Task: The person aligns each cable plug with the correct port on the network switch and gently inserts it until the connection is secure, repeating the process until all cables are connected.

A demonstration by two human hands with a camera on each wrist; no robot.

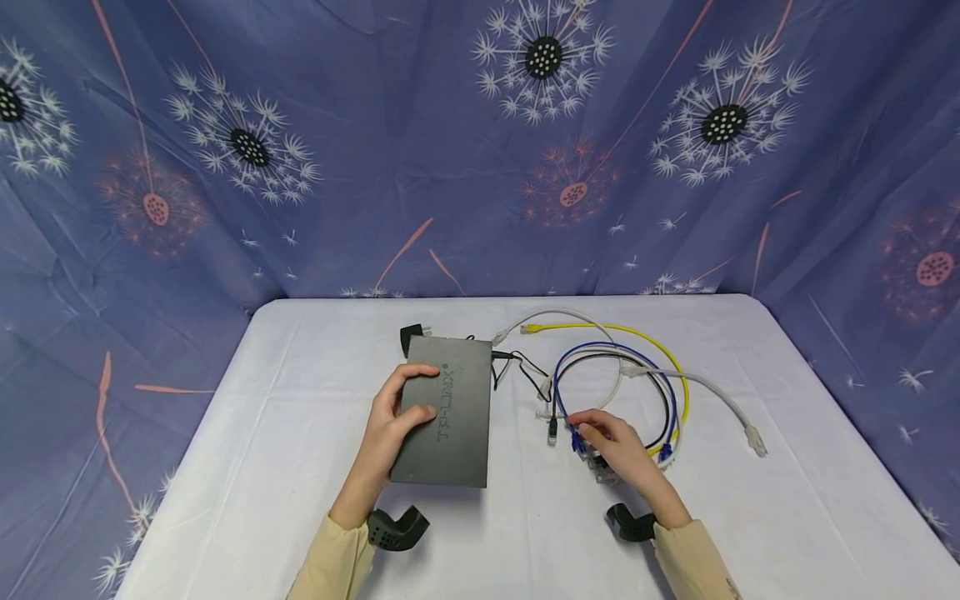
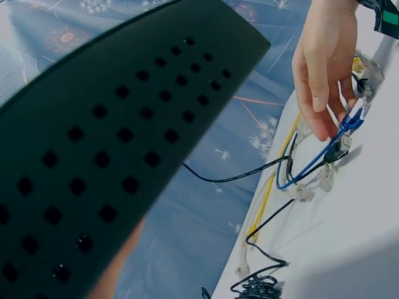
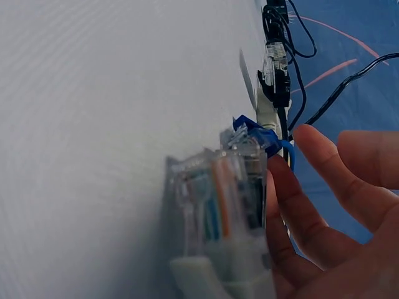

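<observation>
My left hand (image 1: 388,429) holds a dark grey TP-LINK network switch (image 1: 465,417) by its left side, thumb on its printed face. In the left wrist view the vented side of the switch (image 2: 112,143) fills much of the picture. A thin black power cord (image 1: 525,360) runs from its right edge. My right hand (image 1: 621,448) is at the bundle of network cables, fingers loosely bent and thumb apart from them. Its fingertips are right at the blue cable's plug (image 3: 265,138). Beside that plug lie clear connectors (image 3: 218,193), close to the right wrist camera.
The coil holds a yellow cable (image 1: 660,342), a black plug (image 1: 552,429) and grey cables; one grey cable end (image 1: 753,440) reaches out to the right. A black power adapter (image 1: 409,335) lies behind the switch. Everything is on a white-covered table (image 1: 300,375) before a patterned curtain (image 1: 420,150).
</observation>
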